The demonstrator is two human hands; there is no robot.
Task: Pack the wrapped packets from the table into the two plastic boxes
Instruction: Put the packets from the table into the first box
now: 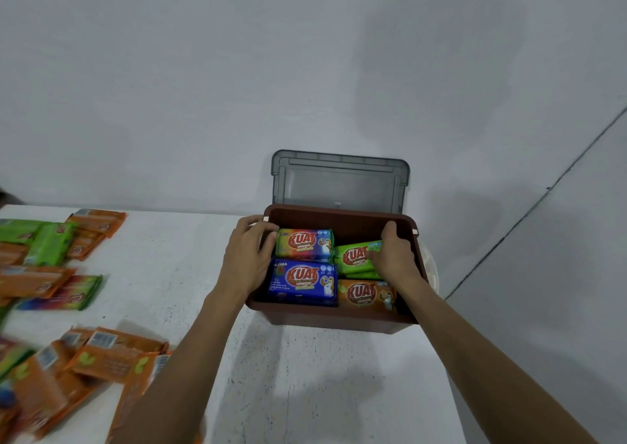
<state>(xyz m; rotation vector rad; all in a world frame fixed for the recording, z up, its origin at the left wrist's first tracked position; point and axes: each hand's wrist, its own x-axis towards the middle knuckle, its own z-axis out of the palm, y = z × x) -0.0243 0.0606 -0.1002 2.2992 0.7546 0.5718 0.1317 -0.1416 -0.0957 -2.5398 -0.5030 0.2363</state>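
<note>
A brown plastic box stands on the white table near its right edge, its grey lid raised behind it. Inside lie a rainbow packet, a blue packet, a green packet and an orange packet. My left hand reaches over the box's left wall, fingers curled against the rainbow packet's left end. My right hand is inside the box at the right, gripping the green packet's right end. Only one box is in view.
Many loose packets lie on the table's left side: orange ones in front, green ones and more orange behind, a rainbow one between. A white round object shows behind the box's right wall. The table's right edge is close to the box.
</note>
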